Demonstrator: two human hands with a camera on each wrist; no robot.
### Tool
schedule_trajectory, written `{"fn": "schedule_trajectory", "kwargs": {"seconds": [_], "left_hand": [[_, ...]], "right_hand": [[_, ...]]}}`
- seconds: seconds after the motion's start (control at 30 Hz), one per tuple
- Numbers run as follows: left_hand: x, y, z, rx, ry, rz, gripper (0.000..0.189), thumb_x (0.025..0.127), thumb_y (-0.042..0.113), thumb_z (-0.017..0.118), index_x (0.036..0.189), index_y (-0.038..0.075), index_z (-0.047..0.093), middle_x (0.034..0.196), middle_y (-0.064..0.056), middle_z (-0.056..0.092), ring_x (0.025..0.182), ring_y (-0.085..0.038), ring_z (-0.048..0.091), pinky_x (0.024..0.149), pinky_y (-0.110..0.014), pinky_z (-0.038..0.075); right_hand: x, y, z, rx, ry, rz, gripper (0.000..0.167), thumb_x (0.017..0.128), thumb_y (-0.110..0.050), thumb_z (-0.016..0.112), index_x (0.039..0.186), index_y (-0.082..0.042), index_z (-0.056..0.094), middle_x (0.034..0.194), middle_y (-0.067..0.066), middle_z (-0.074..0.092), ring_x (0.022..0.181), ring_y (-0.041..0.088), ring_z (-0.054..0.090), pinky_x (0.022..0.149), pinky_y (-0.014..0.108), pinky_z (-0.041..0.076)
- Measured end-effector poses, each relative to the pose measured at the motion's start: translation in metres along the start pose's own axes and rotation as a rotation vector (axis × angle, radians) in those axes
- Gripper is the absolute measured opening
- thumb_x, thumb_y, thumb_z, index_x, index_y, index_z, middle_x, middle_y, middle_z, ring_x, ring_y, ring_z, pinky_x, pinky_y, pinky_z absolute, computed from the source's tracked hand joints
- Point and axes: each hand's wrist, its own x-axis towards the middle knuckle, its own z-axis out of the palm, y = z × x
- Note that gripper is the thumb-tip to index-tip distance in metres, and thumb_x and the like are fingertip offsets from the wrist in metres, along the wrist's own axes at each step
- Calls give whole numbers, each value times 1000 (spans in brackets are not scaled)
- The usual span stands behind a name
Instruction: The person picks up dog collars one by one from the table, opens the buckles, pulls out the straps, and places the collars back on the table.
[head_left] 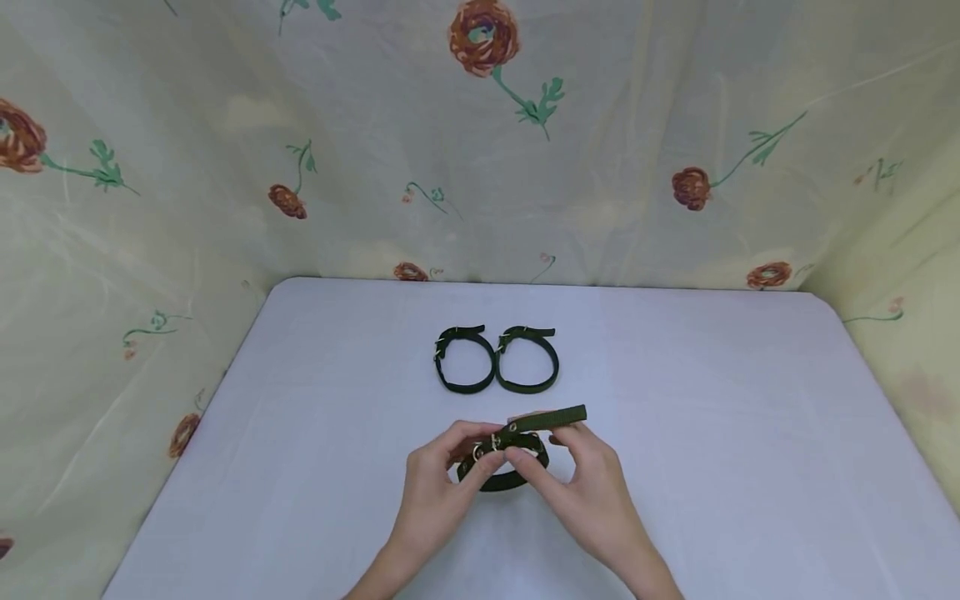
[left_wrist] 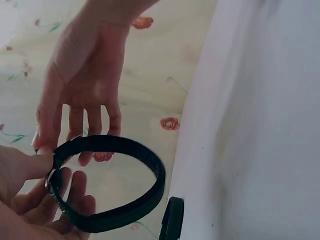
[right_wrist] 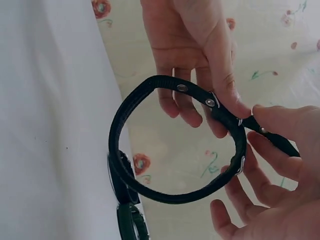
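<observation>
A dark green buckled collar (head_left: 504,482), a looped webbing strap with metal eyelets (right_wrist: 182,88), is held up in both hands above the front middle of the table. My left hand (head_left: 441,485) pinches it by the metal buckle (head_left: 495,442), thumb on the near side and fingers behind. Beside the buckle, my right hand (head_left: 592,487) pinches the strap between thumb and fingers. The strap's free end (head_left: 557,417) sticks out past the buckle to the right. In the right wrist view the loop (right_wrist: 170,197) hangs round and open, and both thumbs nearly meet at the buckle.
Two similar collars, one on the left (head_left: 467,389) and one on the right (head_left: 527,388), lie buckled side by side on the white table (head_left: 712,433), beyond the hands. Flower-patterned cloth (head_left: 585,183) hangs behind the table and along its sides.
</observation>
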Motion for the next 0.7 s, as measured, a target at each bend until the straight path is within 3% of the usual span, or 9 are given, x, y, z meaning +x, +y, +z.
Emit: {"fn": "schedule_trajectory", "kwargs": {"seconds": [0.1, 0.2, 0.47, 0.7], "left_hand": [[-1, 0, -1, 113, 7, 110, 26, 94, 23, 84, 119, 20, 77, 113, 6, 83, 92, -4, 74, 83, -25, 62], [-2, 1, -1, 173, 1, 176, 27, 93, 21, 85, 119, 18, 77, 112, 5, 83, 88, -2, 71, 78, -25, 62], [-5, 0, 0, 202, 3, 235, 24, 98, 23, 82, 121, 21, 75, 110, 7, 81, 86, -1, 69, 71, -21, 57], [-4, -1, 4, 176, 69, 239, 20, 99, 19, 80, 118, 24, 74, 111, 9, 82, 86, -2, 71, 75, -23, 60]], "right_hand": [[-1, 1, 1, -5, -11, -50, 30, 96, -25, 84, 125, -29, 76, 123, -15, 78, 118, 7, 70, 100, 36, 59], [-1, 3, 2, 3, -13, -108, 30, 96, -20, 83, 124, -26, 76, 122, -14, 79, 119, 9, 71, 99, 34, 59], [-2, 4, 2, 3, 44, -161, 25, 94, -11, 82, 115, -24, 76, 111, -13, 79, 107, 6, 73, 96, 27, 56], [-1, 3, 3, 25, 66, -177, 26, 95, -10, 80, 117, -23, 76, 112, -13, 78, 107, 5, 72, 97, 24, 55]]}}
